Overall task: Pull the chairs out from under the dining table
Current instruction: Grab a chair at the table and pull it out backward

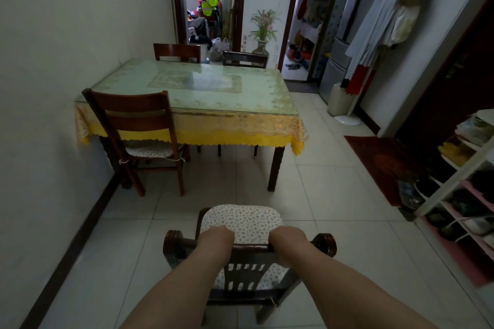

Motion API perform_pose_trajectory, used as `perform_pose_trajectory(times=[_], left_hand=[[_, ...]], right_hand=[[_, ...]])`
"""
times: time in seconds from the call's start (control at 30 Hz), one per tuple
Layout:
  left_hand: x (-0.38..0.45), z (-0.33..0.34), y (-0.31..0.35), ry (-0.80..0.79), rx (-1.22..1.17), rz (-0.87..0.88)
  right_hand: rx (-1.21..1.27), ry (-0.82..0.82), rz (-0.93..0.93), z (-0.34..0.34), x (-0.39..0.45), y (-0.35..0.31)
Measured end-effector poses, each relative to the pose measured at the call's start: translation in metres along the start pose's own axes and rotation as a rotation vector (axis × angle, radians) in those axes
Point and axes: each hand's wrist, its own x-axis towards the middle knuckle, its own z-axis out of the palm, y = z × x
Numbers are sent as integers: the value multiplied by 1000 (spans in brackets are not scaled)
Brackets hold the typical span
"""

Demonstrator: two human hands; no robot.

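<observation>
A dark wooden chair with a flowered cushion (242, 220) stands on the tiles right in front of me, well apart from the dining table (192, 104). My left hand (215, 239) and my right hand (288, 240) both grip its top rail. The table carries a yellow cloth under glass. A second chair (133, 120) stands at the table's near left corner, its seat partly under the edge. Two more chairs, one at the far left (177, 52) and one at the far right (244, 58), sit tucked in at the far side.
A wall runs along the left of the table. A shoe rack (454, 181) and a red mat (379, 163) lie to the right. A coat stand with hanging clothes (374, 35) and a fridge stand at the back right. Open tiled floor surrounds the near chair.
</observation>
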Motion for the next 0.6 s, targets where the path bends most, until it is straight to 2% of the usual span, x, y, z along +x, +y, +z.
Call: perform_pose_trajectory(times=[0.6], left_hand=[[-1, 7, -1, 20, -21, 10]], right_hand=[[-9, 31, 53, 4, -8, -5]])
